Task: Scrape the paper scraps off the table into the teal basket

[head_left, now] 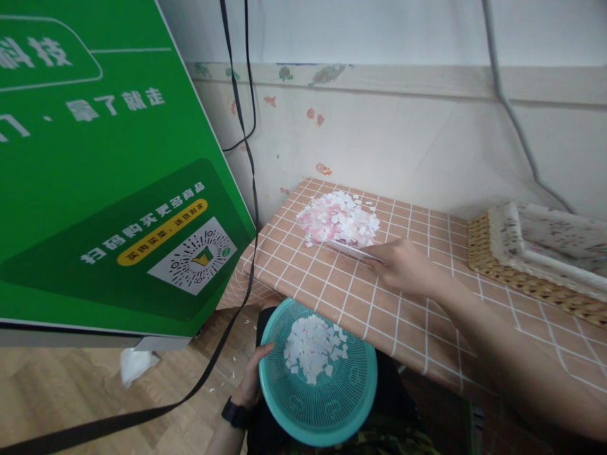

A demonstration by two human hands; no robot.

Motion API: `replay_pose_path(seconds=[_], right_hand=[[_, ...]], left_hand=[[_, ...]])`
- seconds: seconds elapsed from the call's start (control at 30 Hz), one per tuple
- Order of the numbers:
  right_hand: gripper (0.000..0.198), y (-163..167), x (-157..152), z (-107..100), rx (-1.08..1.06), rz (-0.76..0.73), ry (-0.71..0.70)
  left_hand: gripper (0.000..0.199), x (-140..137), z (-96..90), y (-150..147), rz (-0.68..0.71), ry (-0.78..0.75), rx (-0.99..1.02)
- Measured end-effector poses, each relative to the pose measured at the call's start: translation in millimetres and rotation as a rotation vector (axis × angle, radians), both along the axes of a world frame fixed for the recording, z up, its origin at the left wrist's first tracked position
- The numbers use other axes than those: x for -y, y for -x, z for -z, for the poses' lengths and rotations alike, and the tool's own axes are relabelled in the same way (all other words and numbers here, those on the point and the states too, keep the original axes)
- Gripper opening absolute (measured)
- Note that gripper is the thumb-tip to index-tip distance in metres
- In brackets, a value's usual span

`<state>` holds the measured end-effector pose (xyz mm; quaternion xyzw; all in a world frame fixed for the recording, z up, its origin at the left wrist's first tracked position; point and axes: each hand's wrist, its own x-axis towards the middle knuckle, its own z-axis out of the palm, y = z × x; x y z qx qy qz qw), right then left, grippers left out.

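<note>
My left hand (253, 374) grips the left rim of a round turquoise plastic basket (327, 420), thumb over the edge and the other fingers hidden beneath. Small white paper scraps (313, 346) lie heaped inside it. Over the table, my right hand (403, 264) is closed on a thin, flat, pale strip (353, 250), whose exact kind I cannot make out. The strip's long edge lies against the near side of a pile of white and pink paper scraps (339, 218) on the checked tablecloth (332, 291). The basket sits below the table's front edge, over my lap.
A woven basket with a cloth lining (497, 253) stands at the table's right. A large green printed panel (118, 170) fills the left. A black strap (253, 189) hangs down past the table corner. Crumpled white paper (136, 364) lies on the wooden floor.
</note>
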<state>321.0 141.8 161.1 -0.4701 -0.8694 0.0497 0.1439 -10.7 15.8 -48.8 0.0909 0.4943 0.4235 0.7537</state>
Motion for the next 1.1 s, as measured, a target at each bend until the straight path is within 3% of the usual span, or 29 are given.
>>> replay_pose_path(seconds=[0.3,0.63,1.1], right_hand=[[0.019,-12.2,-3.0,-12.8,0.033,0.06,0.008],[0.024,0.2,-2.7,1.1,0.007,0.033,-0.021],[0.028,-1.0,-1.5,-1.2,-0.005,0.001,-0.016]], left_hand=[[0.029,-0.5,3.4,0.3,0.004,-0.002,0.007],[0.029,0.1,2.4,0.8,0.019,0.008,-0.006],[0.024,0.4,1.5,0.3,0.017,-0.032,0.032]])
